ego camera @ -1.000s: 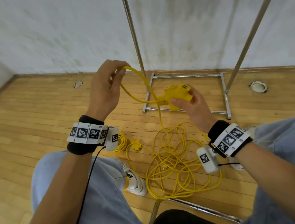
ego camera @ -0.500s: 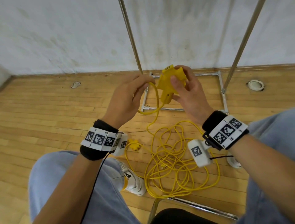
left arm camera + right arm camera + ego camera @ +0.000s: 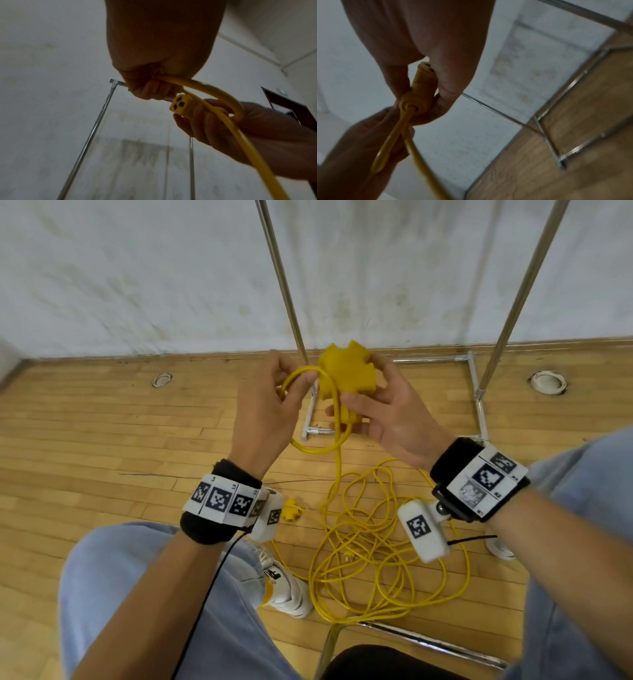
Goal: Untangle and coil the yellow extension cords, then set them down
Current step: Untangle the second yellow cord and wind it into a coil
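Note:
My right hand (image 3: 376,405) grips the yellow socket head (image 3: 346,371) of an extension cord, held up in front of me; its slotted outlet face (image 3: 179,105) shows in the left wrist view, and the same socket head (image 3: 421,86) sits between thumb and fingers in the right wrist view. My left hand (image 3: 274,402) pinches the cord (image 3: 301,374) just beside the head, forming a small loop (image 3: 318,448). From there the cord drops to a tangled yellow pile (image 3: 376,549) on the floor. A second yellow plug (image 3: 291,510) lies by my left wrist.
A chrome rack frame (image 3: 476,392) with two upright poles stands against the white wall ahead. My knees and a white shoe (image 3: 284,587) flank the pile. A chrome chair bar (image 3: 411,638) crosses below. Round floor fittings (image 3: 548,381) sit on the wooden floor.
My right hand raised and turned the socket head upright. My left hand moved right and closed in beside it, shrinking the cord between them into a small loop.

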